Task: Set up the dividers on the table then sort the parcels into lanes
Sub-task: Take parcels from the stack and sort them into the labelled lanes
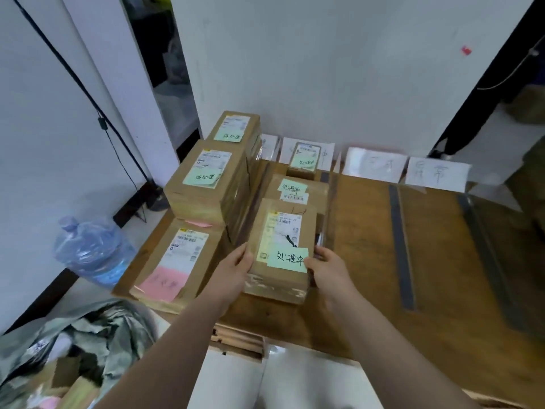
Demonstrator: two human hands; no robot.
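So the parcel [281, 249] in play is a brown cardboard box, kinda scuffed along its near edge. It has a white shipping label on top and a green sticky note with handwritten characters over the label's lower end. It's at about 6 o'clock on the wooden table [362, 261]. The left hand [236, 267] grips its left side and the right hand [327, 267] grips its right side.

At 12 o'clock from it, two more green-noted boxes [295, 187] sit in a row. At 9 to 10 o'clock there's a stack of bigger boxes [206, 178], the lowest with a pink note. Off at 3 o'clock, two grey divider strips [401, 246] run front to back. They might carry clear panels, too blurry to say. Paper signs [374, 165] stand along the far edge.
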